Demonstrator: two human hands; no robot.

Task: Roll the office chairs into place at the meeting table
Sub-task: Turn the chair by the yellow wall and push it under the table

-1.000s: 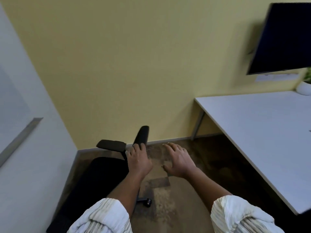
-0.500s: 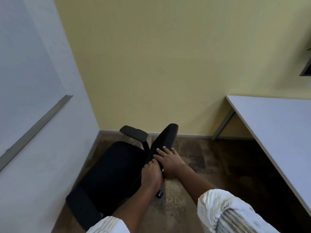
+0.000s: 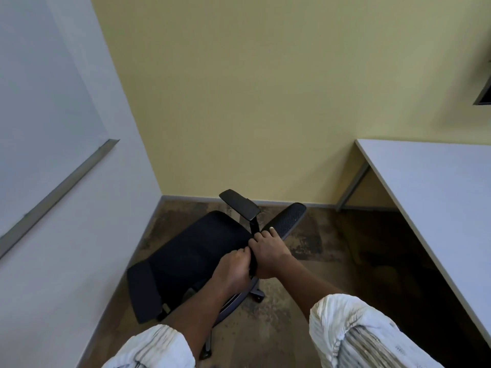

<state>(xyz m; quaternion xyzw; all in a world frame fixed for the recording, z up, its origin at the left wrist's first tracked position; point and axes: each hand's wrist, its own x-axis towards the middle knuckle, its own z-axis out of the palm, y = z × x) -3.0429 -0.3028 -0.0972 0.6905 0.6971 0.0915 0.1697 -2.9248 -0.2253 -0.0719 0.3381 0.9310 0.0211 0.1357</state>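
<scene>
My left hand [image 3: 233, 269] and right hand [image 3: 267, 252] are both curled shut around the top edge of the black mesh-backed office chair [image 3: 196, 258], knuckles nearly touching. The chair stands in the corner on the mottled brown floor [image 3: 305, 261], its perforated armrest [image 3: 288, 219] beyond my right fingers [image 3: 268, 232]. The smooth white rectangular table [image 3: 435, 192] stands well apart to the right.

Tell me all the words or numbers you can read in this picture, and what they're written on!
There are none to read. The black chair, the white table, the whiteboard and the yellow wall show no letters, numbers or signs. The dark screen at the right edge is blank as far as it shows.
</scene>
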